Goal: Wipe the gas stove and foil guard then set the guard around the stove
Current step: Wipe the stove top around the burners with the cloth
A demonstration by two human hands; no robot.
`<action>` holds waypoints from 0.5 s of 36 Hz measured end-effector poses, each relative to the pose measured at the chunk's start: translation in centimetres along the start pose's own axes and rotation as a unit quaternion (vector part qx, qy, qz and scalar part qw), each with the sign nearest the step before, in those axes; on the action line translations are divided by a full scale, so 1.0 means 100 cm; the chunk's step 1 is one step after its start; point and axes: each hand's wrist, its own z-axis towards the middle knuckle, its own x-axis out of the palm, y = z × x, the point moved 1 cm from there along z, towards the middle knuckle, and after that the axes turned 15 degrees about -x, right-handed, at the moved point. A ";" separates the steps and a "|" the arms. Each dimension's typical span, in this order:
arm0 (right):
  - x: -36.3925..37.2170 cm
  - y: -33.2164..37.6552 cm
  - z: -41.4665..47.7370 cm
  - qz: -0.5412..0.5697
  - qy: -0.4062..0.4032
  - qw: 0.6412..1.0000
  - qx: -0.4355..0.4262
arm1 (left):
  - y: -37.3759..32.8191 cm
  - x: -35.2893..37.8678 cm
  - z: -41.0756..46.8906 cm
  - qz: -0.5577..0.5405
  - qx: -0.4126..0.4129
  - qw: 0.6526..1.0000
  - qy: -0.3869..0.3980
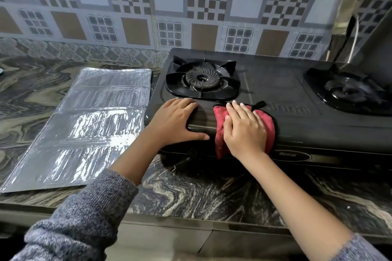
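Note:
A black two-burner gas stove (282, 91) stands on the marbled counter against the tiled wall. My right hand (244, 129) lies flat on a red cloth (268, 122) with black trim, pressing it onto the stove's front edge between the burners. My left hand (177, 121) rests palm down on the stove's front left corner, thumb along the front face. The silver foil guard (89, 125) lies folded flat on the counter to the left of the stove, apart from both hands.
The left burner grate (201, 79) sits just behind my hands and the right burner (350, 91) is at the far right. A white cord (355, 34) hangs at the back right corner. The counter's front edge (191, 221) runs below my forearms.

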 end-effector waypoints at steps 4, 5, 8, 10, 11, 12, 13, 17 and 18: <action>0.002 0.011 0.003 0.000 0.007 1.000 -0.001 | 0.014 0.002 0.000 -0.004 -0.008 1.000 -0.002; 0.003 0.014 0.003 -0.001 0.008 1.000 -0.001 | 0.017 0.002 0.000 -0.008 -0.009 1.000 -0.003; 0.005 0.023 0.007 -0.001 0.014 1.000 -0.001 | 0.028 0.002 -0.003 -0.022 -0.018 1.000 -0.010; 0.007 0.028 0.009 0.000 0.023 1.000 -0.004 | 0.035 0.002 -0.006 -0.038 -0.027 0.999 -0.019; 0.008 0.030 0.011 -0.001 0.027 1.000 -0.005 | 0.038 0.002 -0.007 -0.043 -0.031 0.998 -0.025; 0.009 0.033 0.012 0.000 0.031 0.999 -0.008 | 0.041 0.002 -0.010 -0.047 -0.036 0.998 -0.033; 0.010 0.035 0.013 0.000 0.034 0.999 -0.010 | 0.044 0.003 -0.012 -0.051 -0.041 0.997 -0.044; 0.012 0.045 0.019 0.006 0.051 0.998 -0.027 | 0.058 0.009 -0.021 -0.085 -0.086 0.989 -0.082; 0.012 0.048 0.020 0.009 0.055 0.998 -0.034 | 0.061 0.012 -0.025 -0.105 -0.106 0.985 -0.089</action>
